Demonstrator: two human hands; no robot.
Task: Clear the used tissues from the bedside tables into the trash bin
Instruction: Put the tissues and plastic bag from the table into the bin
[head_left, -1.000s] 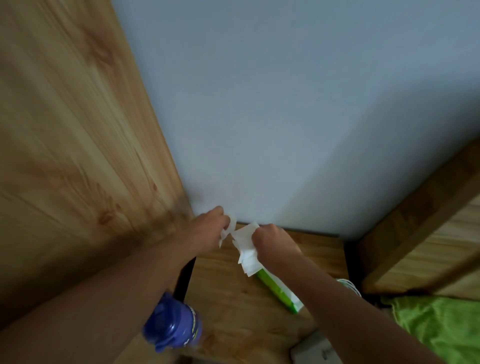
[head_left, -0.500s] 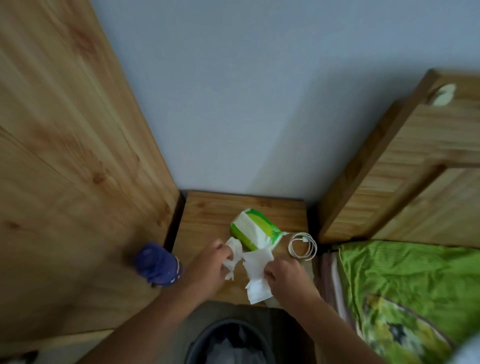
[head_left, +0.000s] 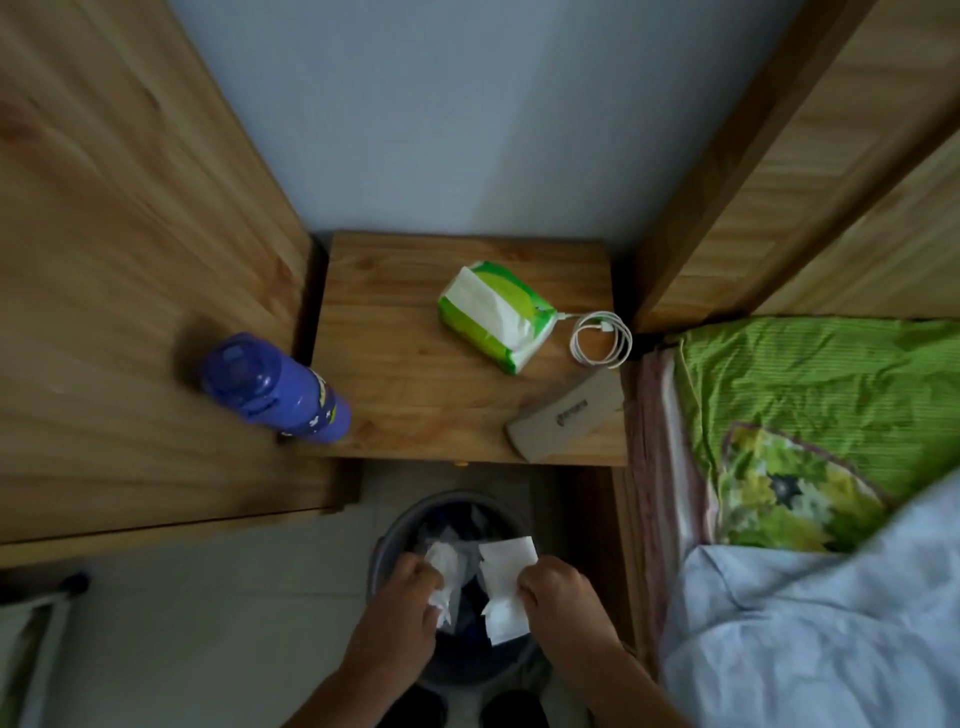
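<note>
Your left hand (head_left: 402, 597) is pinched closed on a crumpled tissue (head_left: 445, 574), your right hand (head_left: 558, 592) pinched closed on a flat tissue (head_left: 505, 590). Both tissues hang over the open trash bin (head_left: 387, 545), on the floor near you. The flat one's long axis runs near-far; it's white, creased, ragged-edged. The crumpled one is a wadded white strip.

Trash bin (head_left: 387, 540) before bedside table (head_left: 415, 364)
</note>
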